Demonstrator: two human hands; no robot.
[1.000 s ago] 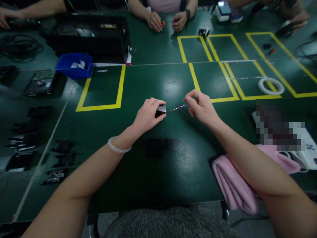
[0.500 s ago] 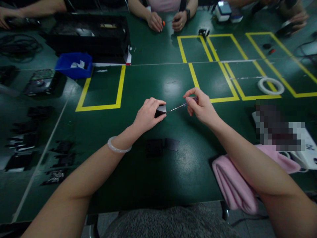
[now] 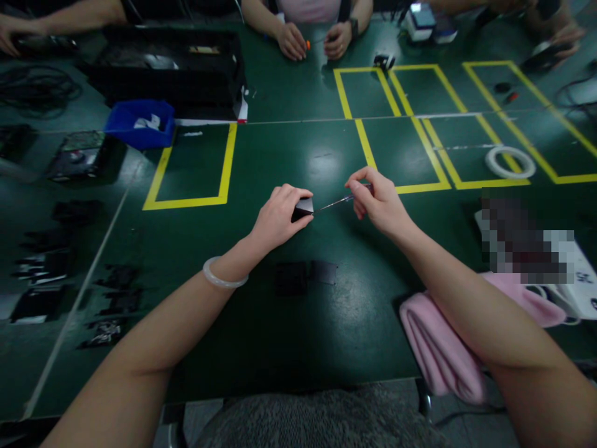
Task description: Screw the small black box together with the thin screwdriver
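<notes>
Near the middle of the green table, my left hand grips a small black box-shaped part between thumb and fingers. Much of that part is hidden under the palm. My right hand is closed around the handle of a screwdriver. Its thin metal shaft slants down to the left, and the tip is at the right edge of the black part; whether it touches, I cannot tell. Closer to me lie a flat black piece and a thinner dark plate, side by side.
Several black parts lie on the left. A blue bin stands before a long black crate. At right are a roll of white tape and a pink cloth. Across the table, a person's hands rest near the edge.
The screwdriver has shifted very slightly in my right hand, which is almost in the same place. My left hand and the black part have stayed still.
</notes>
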